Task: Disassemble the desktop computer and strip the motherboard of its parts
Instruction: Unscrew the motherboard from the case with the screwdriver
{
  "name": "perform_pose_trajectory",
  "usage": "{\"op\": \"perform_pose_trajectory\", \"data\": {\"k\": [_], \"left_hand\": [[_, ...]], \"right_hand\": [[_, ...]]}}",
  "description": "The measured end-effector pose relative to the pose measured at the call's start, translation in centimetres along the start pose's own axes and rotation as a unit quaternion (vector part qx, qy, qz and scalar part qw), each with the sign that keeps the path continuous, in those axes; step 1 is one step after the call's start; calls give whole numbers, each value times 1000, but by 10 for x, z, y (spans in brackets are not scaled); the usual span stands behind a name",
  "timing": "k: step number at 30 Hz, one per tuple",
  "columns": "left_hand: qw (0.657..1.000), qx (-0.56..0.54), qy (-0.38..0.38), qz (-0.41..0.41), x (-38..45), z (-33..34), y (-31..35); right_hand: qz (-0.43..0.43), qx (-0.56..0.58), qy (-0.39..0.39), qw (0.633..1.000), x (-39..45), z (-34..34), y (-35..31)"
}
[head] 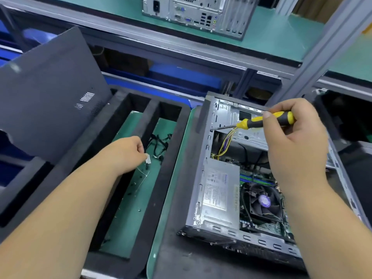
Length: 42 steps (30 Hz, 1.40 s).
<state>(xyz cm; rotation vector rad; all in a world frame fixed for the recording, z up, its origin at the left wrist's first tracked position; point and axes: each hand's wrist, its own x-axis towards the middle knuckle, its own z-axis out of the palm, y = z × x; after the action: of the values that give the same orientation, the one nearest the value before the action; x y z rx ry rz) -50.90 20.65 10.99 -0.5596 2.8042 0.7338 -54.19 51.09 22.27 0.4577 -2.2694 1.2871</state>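
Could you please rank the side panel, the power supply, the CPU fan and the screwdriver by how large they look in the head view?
1. side panel
2. power supply
3. CPU fan and screwdriver: too unlike in shape to rank; the screwdriver is partly hidden by the right hand.

We see two bare forearms, the left hand [128,153] and the right hand [296,135]; we note no sleeves, gloves, rings or watch; fingernails are short.
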Motion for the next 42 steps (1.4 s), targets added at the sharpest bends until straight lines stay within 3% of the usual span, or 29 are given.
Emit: {"op": "perform_pose_trajectory", "data": {"k": [8, 16, 22, 26, 32, 38, 42], "left_hand": [[991, -81, 25, 106, 2, -17, 41], [944, -147, 29, 294, -14, -18, 116], [912, -108, 71, 390, -39, 3, 165], [919, -26, 79, 386, -57, 19, 195], [922, 71, 18, 381, -74, 46, 241], [896, 168, -8, 410, -82, 65, 280], [873, 173, -4, 455, -82, 75, 305]], "right_hand": [[30, -69, 41, 996, -2, -18, -4], [71, -142, 49, 986, -18, -60, 16], [125, -161, 29, 979, -28, -99, 48], [144, -169, -22, 975, -33, -121, 70], [153, -237, -160, 946, -41, -146, 95], [124, -286, -244, 918, -46, -160, 111], [78, -316, -283, 902, -49, -166, 117]]}}
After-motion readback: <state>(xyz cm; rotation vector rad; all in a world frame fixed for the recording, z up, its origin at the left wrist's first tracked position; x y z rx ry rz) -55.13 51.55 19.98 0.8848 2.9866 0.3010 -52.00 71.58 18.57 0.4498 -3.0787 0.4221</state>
